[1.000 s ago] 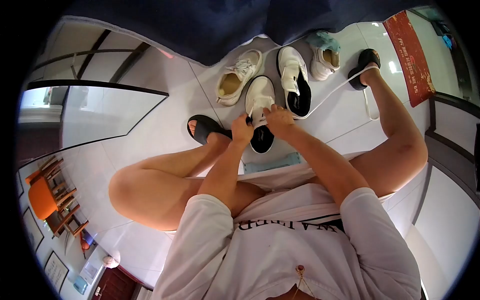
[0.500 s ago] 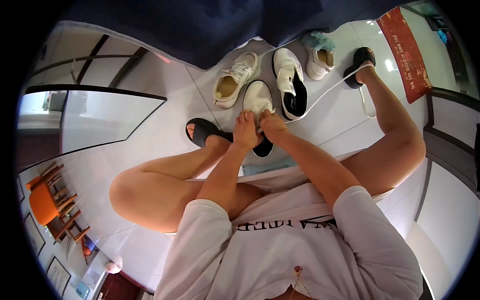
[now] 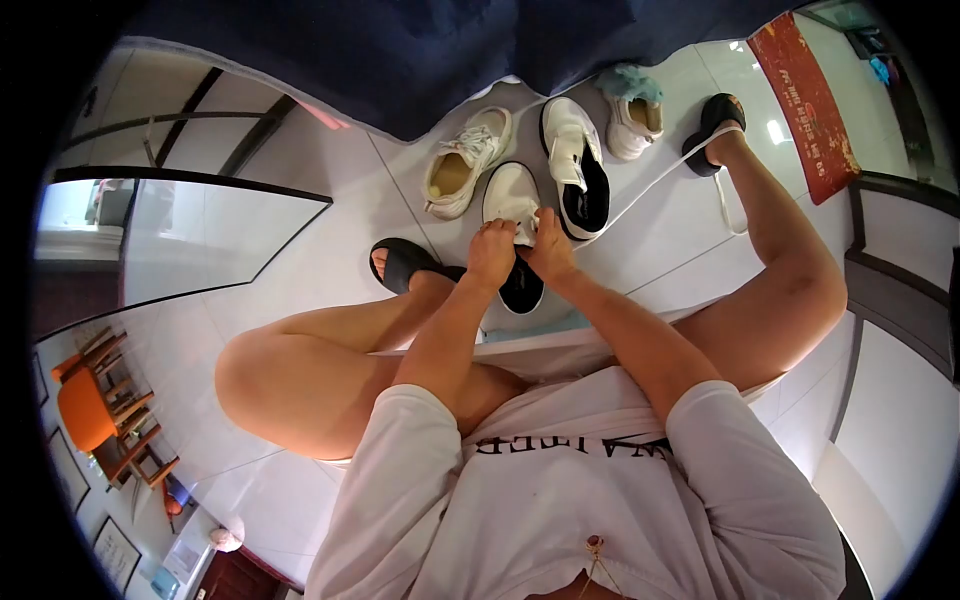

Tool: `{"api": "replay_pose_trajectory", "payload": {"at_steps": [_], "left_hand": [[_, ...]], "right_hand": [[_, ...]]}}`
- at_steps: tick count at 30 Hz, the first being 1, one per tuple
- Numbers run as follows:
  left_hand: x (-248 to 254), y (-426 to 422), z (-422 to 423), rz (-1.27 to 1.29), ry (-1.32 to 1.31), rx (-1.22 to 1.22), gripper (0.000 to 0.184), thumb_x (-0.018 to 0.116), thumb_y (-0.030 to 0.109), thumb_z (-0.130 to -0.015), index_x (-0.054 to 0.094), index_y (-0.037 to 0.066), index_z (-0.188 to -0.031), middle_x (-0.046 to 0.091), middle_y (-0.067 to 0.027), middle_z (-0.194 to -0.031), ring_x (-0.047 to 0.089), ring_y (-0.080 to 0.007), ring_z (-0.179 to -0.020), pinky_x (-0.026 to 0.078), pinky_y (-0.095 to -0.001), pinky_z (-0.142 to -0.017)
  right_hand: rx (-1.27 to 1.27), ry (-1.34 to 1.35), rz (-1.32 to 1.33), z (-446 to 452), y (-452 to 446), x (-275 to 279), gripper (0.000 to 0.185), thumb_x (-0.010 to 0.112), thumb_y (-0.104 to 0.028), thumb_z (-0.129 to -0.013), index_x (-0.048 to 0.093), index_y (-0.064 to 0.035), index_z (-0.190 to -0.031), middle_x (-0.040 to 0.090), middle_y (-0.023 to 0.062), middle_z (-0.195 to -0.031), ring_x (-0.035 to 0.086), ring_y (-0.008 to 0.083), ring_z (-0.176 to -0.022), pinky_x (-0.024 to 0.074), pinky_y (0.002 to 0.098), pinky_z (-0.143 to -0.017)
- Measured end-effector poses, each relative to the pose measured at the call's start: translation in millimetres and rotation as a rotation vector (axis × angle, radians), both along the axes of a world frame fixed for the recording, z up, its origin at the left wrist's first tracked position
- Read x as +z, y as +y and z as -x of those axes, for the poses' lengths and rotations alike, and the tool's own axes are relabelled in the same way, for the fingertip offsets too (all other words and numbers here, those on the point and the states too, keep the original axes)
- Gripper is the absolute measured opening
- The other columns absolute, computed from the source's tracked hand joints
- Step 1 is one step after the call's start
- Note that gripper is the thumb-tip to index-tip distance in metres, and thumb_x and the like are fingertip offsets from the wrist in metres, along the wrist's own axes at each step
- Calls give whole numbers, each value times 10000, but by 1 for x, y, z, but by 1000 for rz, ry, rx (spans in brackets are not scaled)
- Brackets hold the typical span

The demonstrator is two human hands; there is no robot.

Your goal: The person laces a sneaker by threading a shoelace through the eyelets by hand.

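Observation:
A white shoe with a black insole lies on the floor between my feet, toe pointing away. My left hand is closed at the left side of its tongue, fingers bent. On the other side of the tongue my right hand pinches the edge near the opening. What lies between the fingertips is too small to make out. Just right of it is a matching white shoe, its black insole showing. A white lace runs from beside that shoe to my right foot.
A beige-lined sneaker is at the left, another with teal cloth at the right. Black slippers are on my feet. Dark blue fabric hangs ahead. A red mat, a glass-topped table and an orange chair stand around.
Both hands have shifted slightly about the shoe's tongue. The left hand came from the shoe's side edge onto the tongue. The view has moved a little.

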State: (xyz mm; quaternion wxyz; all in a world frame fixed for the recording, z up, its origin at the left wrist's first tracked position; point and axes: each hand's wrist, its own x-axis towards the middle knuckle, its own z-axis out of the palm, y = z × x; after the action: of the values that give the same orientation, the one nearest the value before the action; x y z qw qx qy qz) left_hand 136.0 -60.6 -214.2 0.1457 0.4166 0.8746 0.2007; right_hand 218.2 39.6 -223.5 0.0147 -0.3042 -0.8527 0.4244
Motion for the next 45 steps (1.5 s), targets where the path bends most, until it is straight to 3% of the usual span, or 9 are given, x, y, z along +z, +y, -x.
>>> {"api": "replay_pose_trajectory", "payload": {"at_steps": [5, 11, 13, 17, 25, 27, 35, 40, 45], "left_hand": [[0, -6, 5, 39, -85, -15, 55, 584, 33, -734, 597, 10, -782, 617, -150, -839, 606, -317, -843, 503, -373, -736], [15, -5, -4, 183, -119, -29, 440, 560, 47, -764, 492, 29, -1198, 591, -169, -959, 592, -313, -907, 485, -391, -794], [29, -3, -13, 234, 94, -136, 602, 534, 53, -785, 338, 68, -1354, 520, -199, -1168, 522, -323, -1087, 437, -405, -895], [21, -1, -15, -18, -27, -168, 574, 501, 38, -800, 349, 73, -1353, 400, -189, -1344, 400, -314, -1242, 379, -402, -979], [-3, 1, -11, 318, -5, -461, 474, 448, 86, -844, 391, 0, -1306, 361, -182, -1385, 385, -297, -1265, 370, -372, -1003], [0, 6, -14, 362, 11, -472, 464, 442, 99, -848, 399, -12, -1296, 366, -188, -1380, 383, -302, -1266, 367, -375, -1005], [-14, 1, -23, 534, 187, -523, 482, 455, 96, -841, 371, -63, -1289, 351, -224, -1373, 333, -335, -1291, 360, -385, -1014], [-13, 6, -41, 314, -274, -146, 619, 446, 36, -810, 204, -62, -1372, 197, -237, -1441, 234, -384, -1328, 317, -391, -1051], [-3, -4, -37, 506, -161, -324, 702, 452, 57, -804, 100, -59, -1399, 60, -239, -1472, 171, -377, -1352, 314, -377, -1050]], "right_hand": [[23, 77, 118, -9, 10, 1, 711, 772, -110, -615, 329, -31, -1165, 495, 221, -1091, 535, 405, -953, 478, 416, -793], [6, -7, 92, -19, 16, -13, 641, 798, -206, -593, 457, -20, -1103, 556, 214, -1011, 548, 374, -940, 460, 403, -803], [39, -116, -10, -23, 17, -26, 602, 796, -227, -600, 503, -17, -1082, 571, 212, -985, 554, 377, -928, 461, 402, -804], [144, -277, 199, -24, 27, -30, 418, 763, -227, -639, 621, -34, -982, 628, 195, -922, 598, 351, -869, 473, 401, -785], [198, -339, 444, -30, 47, -47, 273, 657, -128, -725, 627, 2, -963, 650, 187, -861, 638, 313, -761, 504, 381, -656], [113, -346, 609, -30, 50, -38, 144, 558, 20, -778, 602, 36, -915, 600, 87, -701, 586, 145, -607, 484, 286, -543], [280, -387, 479, -23, 56, -29, 171, 536, -107, -798, 596, 49, -837, 624, 196, -757, 634, 266, -669, 502, 364, -602], [342, -385, 263, -18, 44, -26, 237, 512, -179, -813, 608, 31, -864, 614, 247, -882, 607, 359, -868, 475, 430, -778], [290, -334, 88, -21, 35, -23, 259, 514, -188, -797, 613, 27, -902, 608, 249, -941, 572, 382, -947, 446, 430, -852]]}}
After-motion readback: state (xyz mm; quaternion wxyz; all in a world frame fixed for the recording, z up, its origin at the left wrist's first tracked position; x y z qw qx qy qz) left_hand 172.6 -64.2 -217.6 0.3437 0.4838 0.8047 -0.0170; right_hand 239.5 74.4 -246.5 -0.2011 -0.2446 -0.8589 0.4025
